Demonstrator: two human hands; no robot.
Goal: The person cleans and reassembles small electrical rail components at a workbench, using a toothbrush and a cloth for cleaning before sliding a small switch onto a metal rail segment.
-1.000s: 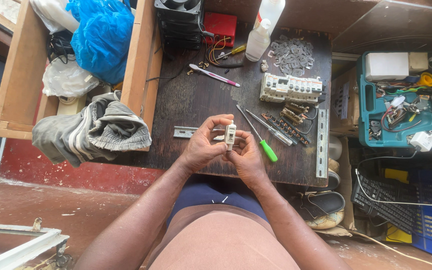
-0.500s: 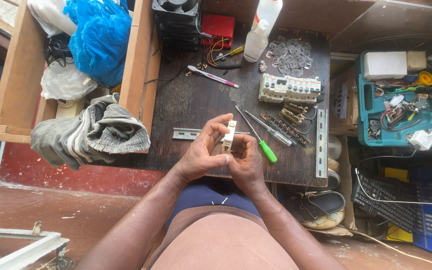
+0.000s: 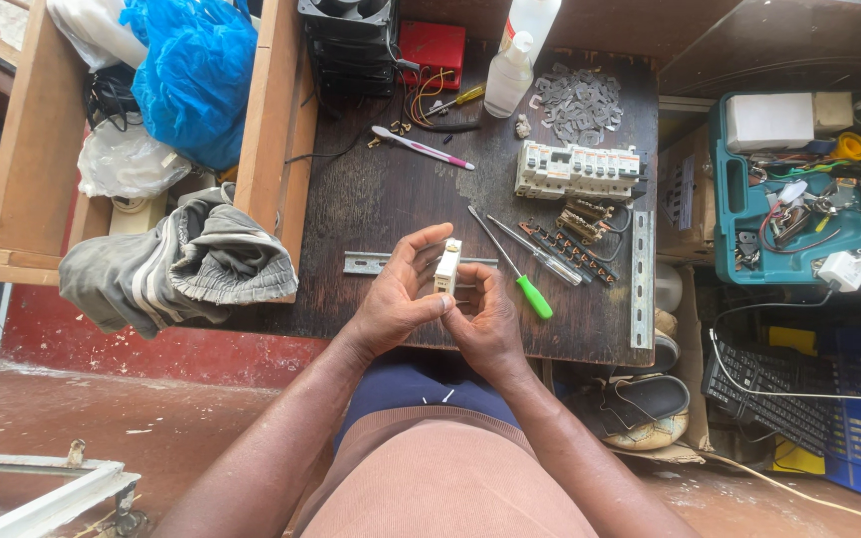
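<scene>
Both hands meet over the near edge of the dark wooden surface (image 3: 381,199). The left hand (image 3: 396,299) and the right hand (image 3: 485,324) share one grip, clamped on a small white circuit breaker (image 3: 446,267) held upright between the fingertips, above the surface and not resting on it. The left fingers curl round its left side; the right thumb and fingers press it from below and from the right.

Just behind the breaker a short metal mounting rail (image 3: 371,263) lies flat. To the right lie a green-handled screwdriver (image 3: 515,269) and a second, clear-handled screwdriver (image 3: 540,254), side by side and slanted. Further back sits a row of white breakers (image 3: 578,171), with a heap of small metal plates (image 3: 578,100) beyond it. A longer slotted rail (image 3: 642,279) lies along the right edge. A grey striped cloth (image 3: 181,264) hangs at the left corner. An open teal toolbox (image 3: 809,189) stands well apart on the right.
</scene>
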